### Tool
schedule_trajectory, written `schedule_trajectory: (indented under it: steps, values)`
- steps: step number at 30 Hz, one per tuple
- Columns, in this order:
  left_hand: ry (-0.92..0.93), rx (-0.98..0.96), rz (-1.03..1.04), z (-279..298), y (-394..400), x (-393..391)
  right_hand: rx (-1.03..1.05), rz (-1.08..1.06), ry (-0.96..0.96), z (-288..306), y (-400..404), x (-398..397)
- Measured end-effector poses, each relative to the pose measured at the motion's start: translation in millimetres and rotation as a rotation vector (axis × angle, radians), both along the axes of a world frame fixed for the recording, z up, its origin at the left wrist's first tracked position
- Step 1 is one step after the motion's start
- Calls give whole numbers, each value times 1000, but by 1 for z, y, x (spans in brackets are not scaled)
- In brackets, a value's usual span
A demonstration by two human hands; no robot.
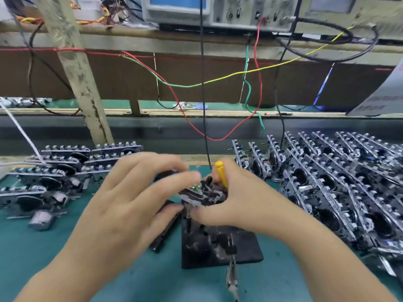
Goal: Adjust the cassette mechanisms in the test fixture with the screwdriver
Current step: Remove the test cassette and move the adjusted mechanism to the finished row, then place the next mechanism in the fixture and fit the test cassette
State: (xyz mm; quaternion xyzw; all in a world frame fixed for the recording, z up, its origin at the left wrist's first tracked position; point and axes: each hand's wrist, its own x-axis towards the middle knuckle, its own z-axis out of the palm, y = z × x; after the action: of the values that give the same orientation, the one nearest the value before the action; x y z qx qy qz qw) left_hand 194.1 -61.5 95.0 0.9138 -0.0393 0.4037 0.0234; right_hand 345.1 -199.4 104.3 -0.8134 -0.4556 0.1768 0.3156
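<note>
Steadying the cassette mechanism [201, 194] atop the black test fixture [220, 247] with my left hand [135, 192], I keep my right hand [237, 201] gripping the yellow screwdriver [221, 173] near-vertical for small, controlled turns.

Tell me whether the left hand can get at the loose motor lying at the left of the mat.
Probably yes: the left hand rests on the cassette mechanism, and bare green mat lies between it and the motor.

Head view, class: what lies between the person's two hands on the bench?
Head view: a cassette mechanism on the black test fixture lies between left hand and right hand.
</note>
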Motion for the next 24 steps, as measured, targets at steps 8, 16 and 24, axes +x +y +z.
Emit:
schedule_trajectory:
  steps: [8,16,24]
  values:
    - [686,-495,100,-42,40,20,-175,19,-277,-31,-16,47]
    - [699,-581,124,-61,43,40,-179,93,-270,-52,-13,54]
    - [637,-575,131,-65,38,46,-194,114,-279,-47,-13,61]
